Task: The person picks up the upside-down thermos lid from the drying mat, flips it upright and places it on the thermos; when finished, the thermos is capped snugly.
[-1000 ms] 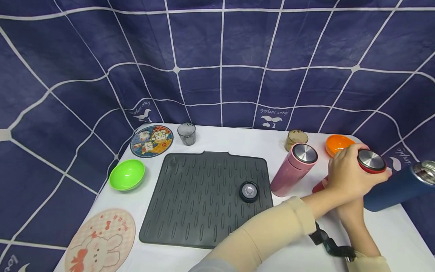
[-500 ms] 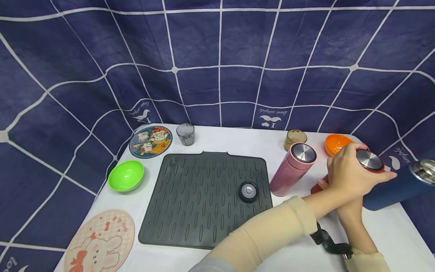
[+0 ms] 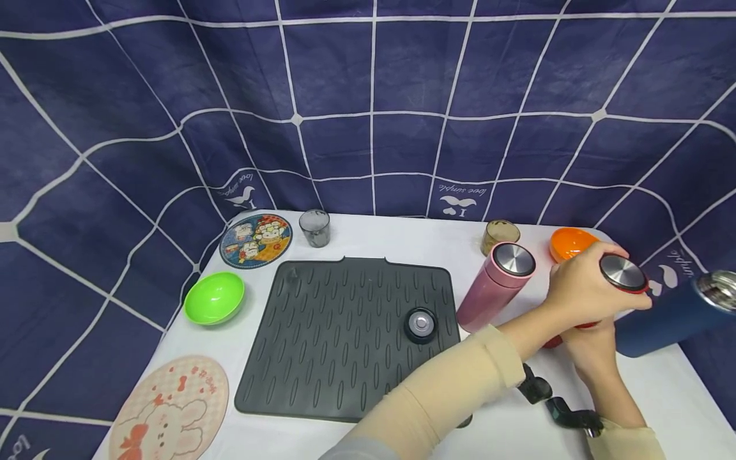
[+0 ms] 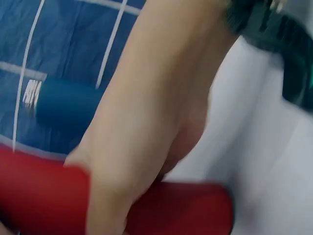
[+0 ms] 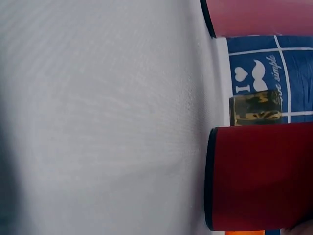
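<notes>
A red thermos (image 5: 261, 178) stands at the right side of the table, between my two hands. My left hand (image 3: 581, 287) reaches across and grips its silver-topped lid (image 3: 623, 272) from above. Lower down, my right hand (image 3: 592, 348) holds the thermos body, its fingers curled round it in the left wrist view. Whether the lid sits tight on the body is hidden by the fingers. A pink thermos (image 3: 496, 287) with a silver-topped lid stands just left. To the right is a blue thermos (image 3: 667, 319), its silvery mouth showing.
A dark grey ribbed mat (image 3: 345, 332) carries a round black lid (image 3: 421, 325) with a silver centre. Behind are an amber glass (image 3: 499, 236), an orange bowl (image 3: 569, 243) and a grey glass (image 3: 315, 228). A green bowl (image 3: 214, 298) and two round placemats lie left.
My left hand has turned about the lid and its thumb side has shifted slightly left. More red shows between the two hands. The other objects stay put.
</notes>
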Demonstrator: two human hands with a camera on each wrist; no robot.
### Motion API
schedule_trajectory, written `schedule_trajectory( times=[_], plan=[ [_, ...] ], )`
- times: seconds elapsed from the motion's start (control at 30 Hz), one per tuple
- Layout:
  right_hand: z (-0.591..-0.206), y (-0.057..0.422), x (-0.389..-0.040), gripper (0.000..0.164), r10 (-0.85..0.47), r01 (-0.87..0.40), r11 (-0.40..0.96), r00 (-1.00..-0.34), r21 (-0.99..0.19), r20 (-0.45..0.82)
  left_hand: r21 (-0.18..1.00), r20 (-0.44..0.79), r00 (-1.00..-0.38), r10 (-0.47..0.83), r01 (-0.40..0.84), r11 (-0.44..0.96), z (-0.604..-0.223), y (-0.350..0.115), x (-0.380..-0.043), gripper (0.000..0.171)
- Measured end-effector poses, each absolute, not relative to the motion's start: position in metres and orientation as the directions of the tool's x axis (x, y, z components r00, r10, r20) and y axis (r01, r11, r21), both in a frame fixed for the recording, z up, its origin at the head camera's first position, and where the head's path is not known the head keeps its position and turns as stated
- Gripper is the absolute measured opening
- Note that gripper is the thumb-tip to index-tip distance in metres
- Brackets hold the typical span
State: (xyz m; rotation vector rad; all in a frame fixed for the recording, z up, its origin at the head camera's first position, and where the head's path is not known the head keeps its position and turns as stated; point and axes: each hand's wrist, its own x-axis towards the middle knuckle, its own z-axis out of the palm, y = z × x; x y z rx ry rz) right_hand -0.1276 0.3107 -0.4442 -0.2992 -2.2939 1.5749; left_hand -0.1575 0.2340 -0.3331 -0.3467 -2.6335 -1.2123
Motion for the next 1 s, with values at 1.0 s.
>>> schedule_trajectory(
  times=[1.0],
  plan=[
    [-0.443,0.310,-0.131,0.038,0.296,-0.032,0.430,-0.939,-0.902,0.174,0.599,0.476,-0.879,0.025,0.345,0.723,-0.343,0.229,-0.154,0.062]
  ],
)
